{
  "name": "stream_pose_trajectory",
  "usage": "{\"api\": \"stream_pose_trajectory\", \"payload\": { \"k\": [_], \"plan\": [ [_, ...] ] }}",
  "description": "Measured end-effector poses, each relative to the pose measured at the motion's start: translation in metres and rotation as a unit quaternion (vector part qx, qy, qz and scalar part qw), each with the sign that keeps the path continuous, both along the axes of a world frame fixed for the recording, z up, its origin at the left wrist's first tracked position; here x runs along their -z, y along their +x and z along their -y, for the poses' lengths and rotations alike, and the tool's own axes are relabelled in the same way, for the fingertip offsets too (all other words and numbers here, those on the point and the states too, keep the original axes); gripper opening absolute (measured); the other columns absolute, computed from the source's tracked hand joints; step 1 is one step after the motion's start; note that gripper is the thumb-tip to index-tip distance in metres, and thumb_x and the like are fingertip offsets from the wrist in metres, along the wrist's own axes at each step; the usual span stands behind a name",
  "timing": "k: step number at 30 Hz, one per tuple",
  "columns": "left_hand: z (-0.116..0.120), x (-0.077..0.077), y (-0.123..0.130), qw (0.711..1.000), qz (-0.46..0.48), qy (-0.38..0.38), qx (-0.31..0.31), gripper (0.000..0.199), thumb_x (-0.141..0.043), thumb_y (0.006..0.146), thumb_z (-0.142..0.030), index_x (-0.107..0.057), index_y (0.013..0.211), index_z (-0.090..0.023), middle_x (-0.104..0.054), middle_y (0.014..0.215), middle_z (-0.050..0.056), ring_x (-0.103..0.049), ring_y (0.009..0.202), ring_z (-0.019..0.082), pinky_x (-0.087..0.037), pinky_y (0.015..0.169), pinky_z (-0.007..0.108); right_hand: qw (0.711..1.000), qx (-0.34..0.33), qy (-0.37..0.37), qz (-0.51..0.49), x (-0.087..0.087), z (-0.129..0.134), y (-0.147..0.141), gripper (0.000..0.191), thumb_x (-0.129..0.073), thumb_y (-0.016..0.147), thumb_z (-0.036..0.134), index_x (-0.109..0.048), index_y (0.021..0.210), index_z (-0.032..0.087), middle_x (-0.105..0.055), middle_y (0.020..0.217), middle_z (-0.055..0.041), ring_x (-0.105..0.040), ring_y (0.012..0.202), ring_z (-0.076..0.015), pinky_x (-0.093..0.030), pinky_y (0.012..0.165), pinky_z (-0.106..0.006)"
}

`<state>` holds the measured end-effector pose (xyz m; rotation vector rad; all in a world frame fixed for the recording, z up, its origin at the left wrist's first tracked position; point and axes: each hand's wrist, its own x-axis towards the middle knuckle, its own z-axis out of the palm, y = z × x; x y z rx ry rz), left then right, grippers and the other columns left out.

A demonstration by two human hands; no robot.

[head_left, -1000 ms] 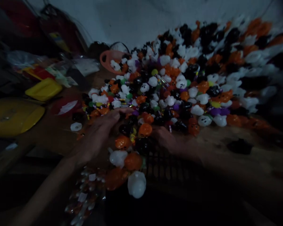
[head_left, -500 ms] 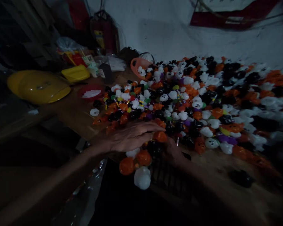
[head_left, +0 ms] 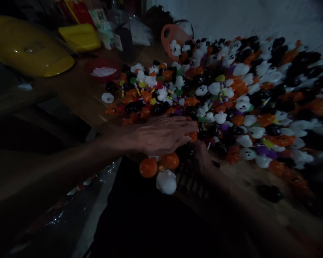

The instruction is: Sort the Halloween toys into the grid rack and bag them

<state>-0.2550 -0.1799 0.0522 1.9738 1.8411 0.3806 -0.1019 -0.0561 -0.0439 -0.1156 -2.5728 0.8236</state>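
Note:
A big heap of small plastic toys [head_left: 231, 89], orange pumpkins, white ghosts and black ones, covers the wooden table [head_left: 78, 100]. My left hand [head_left: 164, 134] lies flat, fingers together, on top of a clump of toys at the table's near edge. Below it hang two orange pumpkins [head_left: 158, 165] and a white ghost [head_left: 166, 181] over the edge. My right hand [head_left: 203, 157] is dim, low beside the left, against a dark slatted basket [head_left: 191, 182]. Whether it grips anything is hidden.
A yellow helmet-like shell [head_left: 27, 50] and a yellow box [head_left: 79, 36] sit at the far left. A red bowl [head_left: 102, 71] and an orange pumpkin bucket [head_left: 174, 37] stand behind the heap. Clear plastic wrap [head_left: 78, 200] hangs below the table edge. A single black toy [head_left: 269, 193] lies apart.
My left hand has slid right across the near toys and flattened over them. The view has tilted down and right; the hanging pumpkins and ghost stay at the table edge.

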Motion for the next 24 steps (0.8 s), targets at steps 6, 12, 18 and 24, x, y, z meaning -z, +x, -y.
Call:
{"api": "stream_pose_trajectory", "payload": {
  "k": [6, 12, 18, 24],
  "plan": [
    [0.000, 0.008, -0.010, 0.996, 0.091, 0.014, -0.018, 0.047, -0.041, 0.094, -0.036, -0.038, 0.141, -0.030, -0.033, 0.151, -0.004, -0.024, 0.142, 0.021, -0.020, 0.115, 0.041, 0.999, -0.029, -0.024, -0.013, -0.007, 0.000, -0.005, 0.025, -0.047, 0.072, 0.016, -0.062, 0.092, 0.019, -0.065, 0.091, -0.0085, -0.061, 0.080, -0.0220, -0.051, 0.071, -0.033],
    [0.024, 0.002, -0.005, 0.887, 0.230, 0.299, -0.267, 0.033, -0.035, 0.097, -0.041, -0.060, 0.117, -0.031, -0.063, 0.123, -0.002, -0.056, 0.116, 0.021, -0.040, 0.104, 0.041, 1.000, 0.030, -0.007, 0.002, -0.008, 0.007, 0.000, 0.025, -0.046, 0.065, 0.010, -0.060, 0.084, 0.017, -0.063, 0.083, -0.0076, -0.060, 0.072, -0.0206, -0.049, 0.063, -0.030],
    [0.121, 0.067, 0.059, 0.831, 0.211, 0.288, -0.426, 0.024, -0.054, 0.088, -0.024, -0.055, 0.112, -0.024, -0.062, 0.106, 0.004, -0.060, 0.100, 0.020, -0.048, 0.089, 0.038, 0.981, 0.188, -0.008, 0.043, -0.004, 0.011, 0.002, 0.030, -0.043, 0.069, 0.008, -0.061, 0.093, 0.015, -0.066, 0.092, -0.0096, -0.062, 0.080, -0.0206, -0.047, 0.069, -0.028],
    [0.105, 0.104, 0.084, 0.852, 0.158, 0.173, -0.469, 0.081, -0.064, 0.077, -0.038, -0.022, 0.145, -0.022, -0.038, 0.146, 0.011, -0.040, 0.132, 0.026, -0.038, 0.106, 0.044, 0.970, 0.239, 0.021, 0.027, -0.004, 0.012, -0.002, 0.029, -0.042, 0.071, 0.008, -0.063, 0.090, 0.015, -0.069, 0.090, -0.0110, -0.066, 0.080, -0.0229, -0.048, 0.067, -0.029]
  ]
}}
